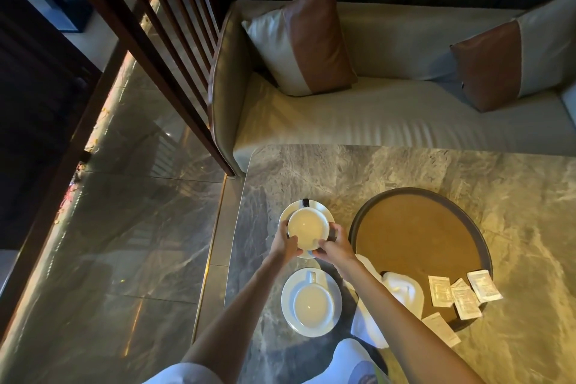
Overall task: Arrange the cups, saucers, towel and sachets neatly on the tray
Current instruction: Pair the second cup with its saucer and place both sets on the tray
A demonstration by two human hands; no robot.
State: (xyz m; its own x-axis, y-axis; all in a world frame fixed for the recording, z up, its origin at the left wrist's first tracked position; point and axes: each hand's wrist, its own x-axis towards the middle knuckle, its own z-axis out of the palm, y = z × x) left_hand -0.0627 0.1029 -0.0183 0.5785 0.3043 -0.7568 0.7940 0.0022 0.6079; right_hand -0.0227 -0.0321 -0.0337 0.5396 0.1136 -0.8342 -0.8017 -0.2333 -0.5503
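Both hands grip the far cup on the marble table.

The left hand [285, 241] and right hand [335, 248] pinch the far cup [307, 227] over its saucer [288, 212]; nearer sits another cup [311, 302]; rightward, the tray [414, 227] holds towel [402, 290] and sachets [461, 293].

Left hand [285, 243] and right hand [335, 246] — fingers curled, closed, facing inward
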